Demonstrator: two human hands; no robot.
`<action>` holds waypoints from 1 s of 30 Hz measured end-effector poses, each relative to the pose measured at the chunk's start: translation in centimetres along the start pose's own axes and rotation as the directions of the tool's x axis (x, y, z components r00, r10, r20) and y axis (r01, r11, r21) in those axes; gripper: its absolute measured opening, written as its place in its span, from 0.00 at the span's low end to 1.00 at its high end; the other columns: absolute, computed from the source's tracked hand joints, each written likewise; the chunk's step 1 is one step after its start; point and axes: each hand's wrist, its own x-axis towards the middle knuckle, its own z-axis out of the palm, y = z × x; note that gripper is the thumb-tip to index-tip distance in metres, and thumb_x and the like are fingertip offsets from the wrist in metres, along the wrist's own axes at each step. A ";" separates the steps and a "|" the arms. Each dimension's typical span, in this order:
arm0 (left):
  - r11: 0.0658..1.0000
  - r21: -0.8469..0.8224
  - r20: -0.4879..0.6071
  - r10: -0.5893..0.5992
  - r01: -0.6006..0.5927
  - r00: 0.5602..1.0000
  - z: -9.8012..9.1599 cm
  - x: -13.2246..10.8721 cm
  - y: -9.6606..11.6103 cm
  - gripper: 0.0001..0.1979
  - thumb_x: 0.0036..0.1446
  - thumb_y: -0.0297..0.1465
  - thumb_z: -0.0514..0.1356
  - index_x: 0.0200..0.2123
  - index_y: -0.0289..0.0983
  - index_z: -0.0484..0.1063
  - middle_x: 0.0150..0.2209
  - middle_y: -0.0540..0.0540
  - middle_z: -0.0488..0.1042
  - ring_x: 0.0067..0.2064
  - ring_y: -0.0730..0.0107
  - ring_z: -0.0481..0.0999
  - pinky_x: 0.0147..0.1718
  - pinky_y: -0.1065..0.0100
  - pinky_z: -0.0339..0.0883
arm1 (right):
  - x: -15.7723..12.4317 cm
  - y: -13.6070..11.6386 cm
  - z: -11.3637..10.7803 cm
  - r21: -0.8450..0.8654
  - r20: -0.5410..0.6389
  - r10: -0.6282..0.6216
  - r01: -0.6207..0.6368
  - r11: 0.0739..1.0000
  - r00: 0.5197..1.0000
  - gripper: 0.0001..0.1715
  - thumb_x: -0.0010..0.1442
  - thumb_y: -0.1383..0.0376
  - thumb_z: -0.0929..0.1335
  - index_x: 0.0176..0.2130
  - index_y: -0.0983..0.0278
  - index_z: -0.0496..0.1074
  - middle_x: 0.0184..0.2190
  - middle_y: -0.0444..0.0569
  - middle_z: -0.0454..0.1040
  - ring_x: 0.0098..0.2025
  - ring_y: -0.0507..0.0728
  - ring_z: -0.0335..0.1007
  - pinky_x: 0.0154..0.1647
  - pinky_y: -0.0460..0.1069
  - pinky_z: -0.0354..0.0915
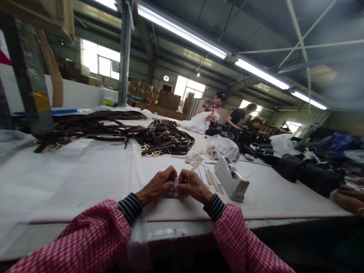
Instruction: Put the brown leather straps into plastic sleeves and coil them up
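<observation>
Found left hand (157,186) and right hand (193,185) drawn together just above the near edge of the table (85,178), with fingertips meeting. Noted a small pale piece (174,188) pinched between them, gripped from both sides, held low over the white surface; material of piece too small to tell. Recorded red-checked sleeves (93,235) with striped cuffs (130,206) on both arms. Logged a pale tape dispenser (231,178) just right of right hand, standing on table, apart from it. Logged tan strips (199,163) scattered beyond the hands, near dispenser. Saw a heap of dark straps (159,138) with brass clips farther back, well apart from hands. Saw white plastic bag (226,147) behind dispenser, black bags (287,167) in a row along right side. Marked another person's hand (350,201) at right edge, resting on table; further people (237,115) at work at far end.
</observation>
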 end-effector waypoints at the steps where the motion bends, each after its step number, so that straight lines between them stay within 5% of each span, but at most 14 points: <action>1: 1.000 -0.012 -0.014 0.004 -0.004 1.000 0.1 0.1 -0.1 0.09 0.52 0.26 0.53 0.38 0.40 0.65 0.30 0.52 0.71 0.33 0.66 0.70 0.33 0.67 0.61 | 0.1 -0.1 0.0 0.006 0.001 0.014 -0.014 1.000 1.000 0.14 0.48 0.70 0.75 0.31 0.62 0.67 0.22 0.40 0.73 0.20 0.52 0.70 0.18 0.44 0.63; 6: 0.998 -0.045 -0.097 0.035 -0.039 0.995 0.7 0.4 -0.2 0.09 0.49 0.24 0.53 0.35 0.40 0.64 0.30 0.52 0.72 0.33 0.68 0.71 0.34 0.68 0.61 | 0.6 -0.5 -0.2 0.025 0.059 0.052 -0.054 0.998 0.997 0.14 0.46 0.69 0.75 0.34 0.64 0.71 0.26 0.41 0.74 0.20 0.51 0.69 0.18 0.44 0.63; 11: 0.999 -0.015 -0.183 0.046 -0.049 0.982 1.7 0.2 0.1 0.03 0.55 0.26 0.54 0.32 0.40 0.64 0.28 0.52 0.70 0.31 0.68 0.69 0.32 0.69 0.60 | 1.2 -1.0 -0.7 0.029 0.163 0.053 -0.058 0.998 0.985 0.04 0.46 0.70 0.73 0.26 0.67 0.74 0.19 0.39 0.69 0.18 0.48 0.59 0.17 0.43 0.55; 18: 0.998 0.057 -0.189 0.038 -0.028 0.981 2.1 -0.5 0.8 0.01 0.61 0.30 0.57 0.37 0.41 0.66 0.32 0.51 0.74 0.34 0.66 0.74 0.36 0.67 0.63 | 1.7 -0.7 -0.6 0.062 0.174 0.078 -0.090 0.994 0.982 0.09 0.45 0.63 0.75 0.24 0.67 0.74 0.14 0.36 0.63 0.16 0.46 0.52 0.17 0.43 0.47; 26: 0.869 0.493 -0.151 0.145 -0.053 0.978 2.2 -1.5 1.1 0.18 0.53 0.25 0.63 0.48 0.39 0.67 0.51 0.42 0.70 0.52 0.52 0.66 0.49 0.55 0.65 | 1.6 -0.1 -0.2 0.079 0.137 0.085 -0.096 0.992 0.987 0.11 0.46 0.61 0.74 0.24 0.66 0.71 0.14 0.37 0.64 0.17 0.46 0.54 0.18 0.44 0.50; 30: 0.884 0.465 0.007 0.061 -0.058 0.998 1.0 -1.3 -0.1 0.12 0.57 0.31 0.63 0.45 0.39 0.71 0.50 0.44 0.72 0.54 0.51 0.64 0.50 0.52 0.63 | 1.9 0.3 -0.2 0.044 0.118 0.092 -0.098 0.994 0.989 0.10 0.45 0.64 0.73 0.23 0.65 0.69 0.14 0.36 0.64 0.17 0.47 0.55 0.18 0.43 0.52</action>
